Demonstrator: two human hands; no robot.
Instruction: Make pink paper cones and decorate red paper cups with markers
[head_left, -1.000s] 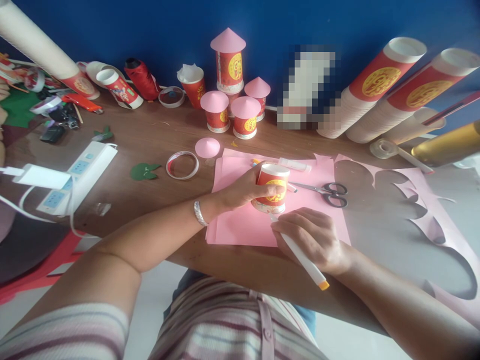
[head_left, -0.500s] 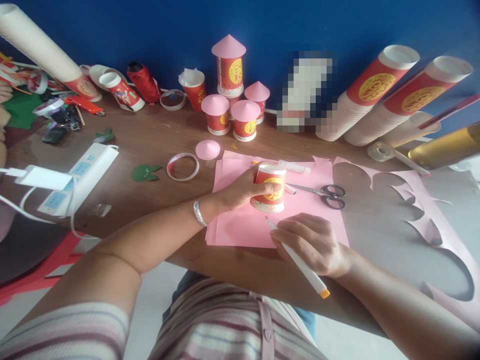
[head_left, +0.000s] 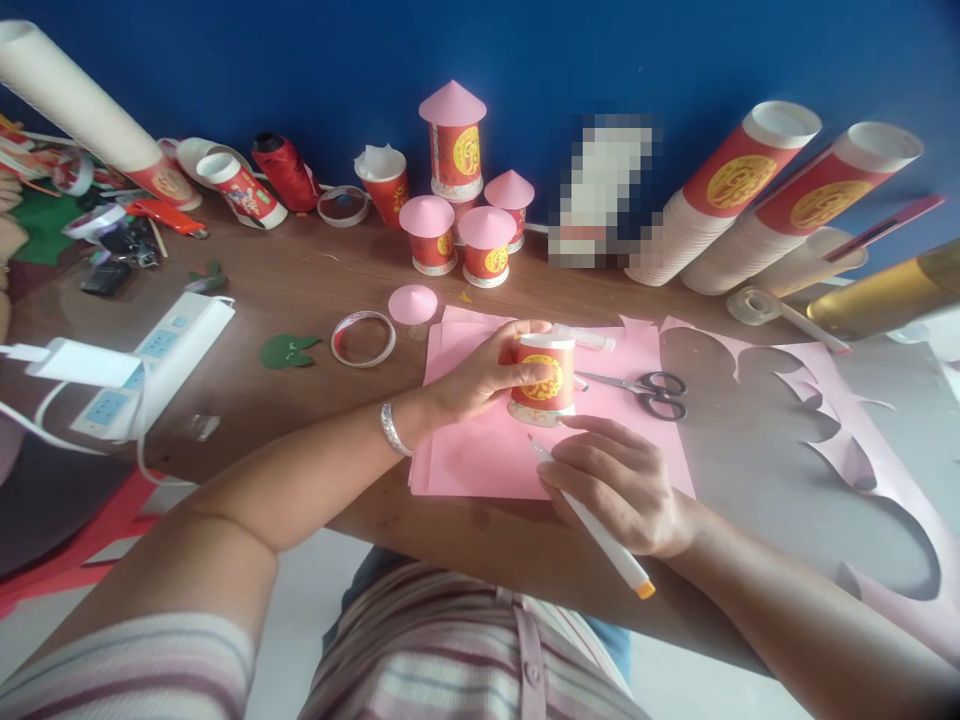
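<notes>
My left hand (head_left: 480, 375) grips a red paper cup (head_left: 544, 378) that stands upside down on a stack of pink paper (head_left: 480, 455). My right hand (head_left: 619, 485) holds a white marker (head_left: 600, 535) with an orange end cap. The marker's tip touches the paper just below the cup's rim. Scissors (head_left: 645, 390) lie on the pink paper to the right of the cup, and a white glue stick (head_left: 589, 338) lies behind it.
Red cups with pink cone lids (head_left: 457, 215) stand at the back. Stacks of paper cups (head_left: 757, 205) lean at the right. A cut pink sheet (head_left: 847, 420) lies to the right. A tape ring (head_left: 364, 338), a pink cone (head_left: 412, 303) and a power strip (head_left: 154, 365) lie at the left.
The cup has shifted a little to the right on the paper under my left hand. My right hand with the marker has come back close under the cup's rim.
</notes>
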